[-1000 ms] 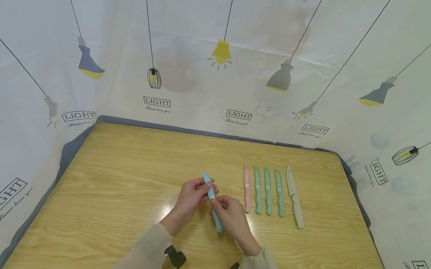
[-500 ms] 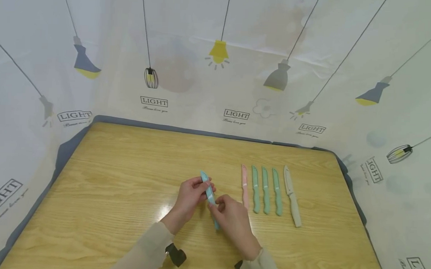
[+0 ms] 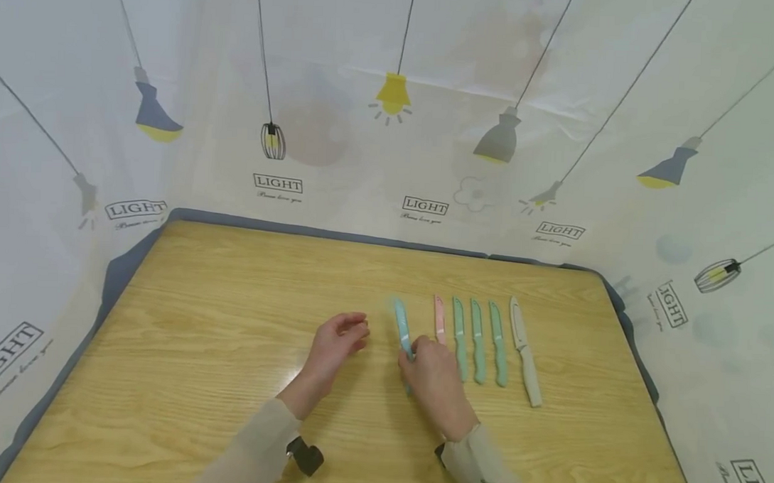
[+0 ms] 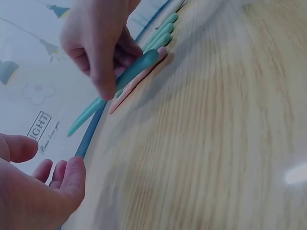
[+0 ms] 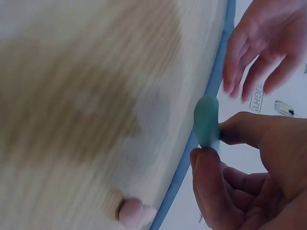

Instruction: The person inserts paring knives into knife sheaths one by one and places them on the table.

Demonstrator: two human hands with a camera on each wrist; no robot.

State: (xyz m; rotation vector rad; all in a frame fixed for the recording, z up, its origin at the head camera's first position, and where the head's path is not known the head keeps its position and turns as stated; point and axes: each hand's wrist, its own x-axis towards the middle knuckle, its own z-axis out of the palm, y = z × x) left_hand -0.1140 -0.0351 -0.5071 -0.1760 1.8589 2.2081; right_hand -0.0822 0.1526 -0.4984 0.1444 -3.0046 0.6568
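Note:
My right hand (image 3: 436,382) pinches a blue knife (image 3: 401,323) by its handle, the covered blade pointing to the far side of the table. In the left wrist view the blue knife (image 4: 136,69) hangs tilted above the wood, with a shadow under it. Its handle end (image 5: 206,122) faces the camera in the right wrist view, between thumb and fingers. My left hand (image 3: 328,349) holds nothing, its fingers loosely bent, a short way left of the knife. Right beside my right hand lies a pink knife (image 3: 439,318), its handle hidden behind that hand.
Several more knives lie in a row to the right: green knives (image 3: 477,340) and, outermost, a cream knife (image 3: 525,356). They rest on a wooden table (image 3: 231,300) with a grey-blue edge (image 3: 336,234). A printed cloth (image 3: 364,177) surrounds its far side and both ends.
The left hand has let go of the blue knife and drawn slightly left. The right hand has carried the knife to the right, toward the pink one.

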